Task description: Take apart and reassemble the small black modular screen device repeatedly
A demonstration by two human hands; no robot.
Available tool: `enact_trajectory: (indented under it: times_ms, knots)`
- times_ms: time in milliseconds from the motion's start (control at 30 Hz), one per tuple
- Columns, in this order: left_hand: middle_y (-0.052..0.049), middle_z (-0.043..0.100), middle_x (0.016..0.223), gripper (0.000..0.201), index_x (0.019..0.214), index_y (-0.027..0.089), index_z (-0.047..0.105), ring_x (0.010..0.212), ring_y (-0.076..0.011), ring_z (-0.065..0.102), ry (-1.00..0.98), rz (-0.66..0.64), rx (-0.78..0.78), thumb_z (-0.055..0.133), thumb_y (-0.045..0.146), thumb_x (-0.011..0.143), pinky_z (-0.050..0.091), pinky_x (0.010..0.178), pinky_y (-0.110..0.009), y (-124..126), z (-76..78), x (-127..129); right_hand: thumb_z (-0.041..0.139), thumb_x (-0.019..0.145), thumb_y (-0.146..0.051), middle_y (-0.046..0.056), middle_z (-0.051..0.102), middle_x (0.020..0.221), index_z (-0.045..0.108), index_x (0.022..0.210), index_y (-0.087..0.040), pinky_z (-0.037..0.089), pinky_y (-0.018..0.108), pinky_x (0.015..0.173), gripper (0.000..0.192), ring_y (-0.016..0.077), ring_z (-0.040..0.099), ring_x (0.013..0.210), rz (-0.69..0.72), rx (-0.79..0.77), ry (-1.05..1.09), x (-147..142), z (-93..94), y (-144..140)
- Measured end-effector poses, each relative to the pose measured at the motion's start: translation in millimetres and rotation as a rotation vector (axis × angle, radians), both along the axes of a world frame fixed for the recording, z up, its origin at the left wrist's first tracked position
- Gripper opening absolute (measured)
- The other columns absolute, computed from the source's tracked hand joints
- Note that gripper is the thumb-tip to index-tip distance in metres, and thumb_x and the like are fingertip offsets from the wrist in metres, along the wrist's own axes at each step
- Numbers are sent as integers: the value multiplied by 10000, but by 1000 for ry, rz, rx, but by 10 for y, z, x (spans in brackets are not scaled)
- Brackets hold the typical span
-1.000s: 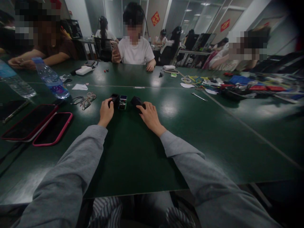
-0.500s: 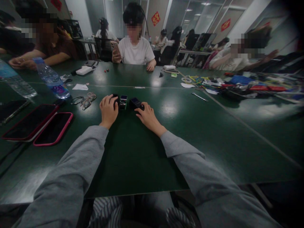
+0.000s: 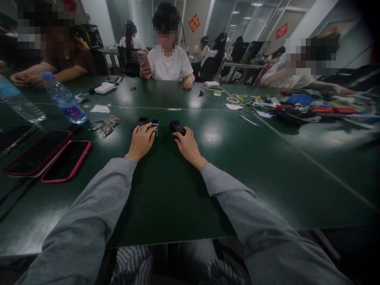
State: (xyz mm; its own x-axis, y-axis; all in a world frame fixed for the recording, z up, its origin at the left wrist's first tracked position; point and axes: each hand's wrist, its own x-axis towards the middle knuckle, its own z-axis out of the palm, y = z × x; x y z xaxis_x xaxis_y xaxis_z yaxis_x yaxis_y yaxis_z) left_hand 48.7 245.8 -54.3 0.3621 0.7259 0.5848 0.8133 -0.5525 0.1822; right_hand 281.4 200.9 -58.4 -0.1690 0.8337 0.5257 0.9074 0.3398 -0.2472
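Several small gadgets stand in a row on the dark green table point(image 3: 178, 206). My left hand point(image 3: 141, 141) reaches over the left part of the row, its fingers stretched out. Its fingertips touch a small device with a screen and a green edge point(image 3: 154, 122), partly covering it. Just behind that hand sits a black device point(image 3: 142, 120), its lower part hidden by my fingers. To the right, across a gap, my right hand point(image 3: 187, 143) has thumb and fingers closed around the near right part of another small black device with a screen point(image 3: 175, 126).
Left of my hands lie eyeglasses point(image 3: 109, 126), a pink-cased phone point(image 3: 67, 161) and a larger red-edged device point(image 3: 38, 152). Water bottles point(image 3: 63, 99) stand behind them. A metal wrench-like tool point(image 3: 249, 120) and a cable pile point(image 3: 299, 105) lie right. A person point(image 3: 170, 63) sits opposite.
My left hand has shifted right, from the left black device onto the green-edged one. My right hand and its black device have moved slightly right, widening the gap.
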Motion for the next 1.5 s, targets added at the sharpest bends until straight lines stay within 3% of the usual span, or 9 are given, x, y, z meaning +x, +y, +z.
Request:
enact_trajectory:
  times_ms: [300, 567, 833, 1167, 1233, 1333, 1433, 1500]
  knots:
    - [-123, 559, 1473, 421, 1367, 218, 572, 1346, -275, 539, 42, -33, -37, 346, 342, 1034, 224, 1206, -545, -48, 23, 22, 452, 996, -199, 112, 339, 1505, 567, 1329, -309, 420, 598, 1105, 369, 329, 349, 1411, -79, 203, 216, 10, 59, 16]
    - [-92, 608, 1435, 449, 1427, 231, 537, 1310, -266, 570, 100, -99, -30, 348, 327, 1031, 258, 1207, -534, -59, 44, 12, 481, 981, -223, 154, 425, 1386, 603, 1303, -245, 455, 552, 1070, 345, 311, 443, 1322, -163, 163, 351, 94, -55, 125]
    - [-96, 584, 1463, 467, 1457, 205, 507, 1332, -248, 552, 138, -212, -27, 392, 318, 1018, 362, 1183, -483, -84, 46, 63, 433, 991, -216, 154, 360, 1482, 556, 1381, -258, 423, 579, 1099, 411, 328, 366, 1400, -140, 133, 250, 14, 36, 32]
    - [-111, 428, 1595, 553, 1535, 197, 386, 1465, -237, 420, 151, -369, -98, 446, 330, 1002, 317, 1229, -487, -133, 1, 211, 389, 1029, -240, 96, 309, 1560, 538, 1412, -329, 410, 607, 1124, 421, 331, 324, 1441, -61, 164, 169, -112, 116, -68]
    - [-117, 430, 1593, 540, 1515, 193, 418, 1468, -240, 415, 139, -394, -108, 466, 333, 995, 301, 1233, -493, -164, 10, 252, 390, 1040, -263, 77, 295, 1577, 520, 1430, -354, 408, 600, 1130, 421, 329, 313, 1450, -41, 164, 143, -138, 156, -103]
    - [-74, 551, 1499, 392, 1358, 253, 593, 1397, -239, 495, 31, -281, -75, 473, 270, 985, 294, 1218, -518, -204, 63, 260, 400, 1045, -275, 63, 283, 1588, 499, 1450, -382, 409, 596, 1132, 430, 334, 312, 1451, -2, 147, 102, -186, 205, -160]
    - [-42, 668, 1332, 318, 1109, 284, 711, 1310, -248, 550, -198, 6, 6, 445, 181, 969, 356, 1147, -529, -180, 114, 177, 395, 1045, -243, 72, 286, 1584, 511, 1447, -369, 403, 598, 1136, 438, 339, 326, 1435, 13, 141, 75, -294, 224, -220]
    - [-57, 670, 1306, 282, 1059, 277, 717, 1311, -280, 533, -328, 186, 60, 466, 195, 960, 390, 1106, -546, -108, 104, 79, 390, 1045, -224, 93, 313, 1563, 525, 1441, -344, 407, 594, 1133, 435, 336, 351, 1413, 39, 141, 34, -411, 217, -255]
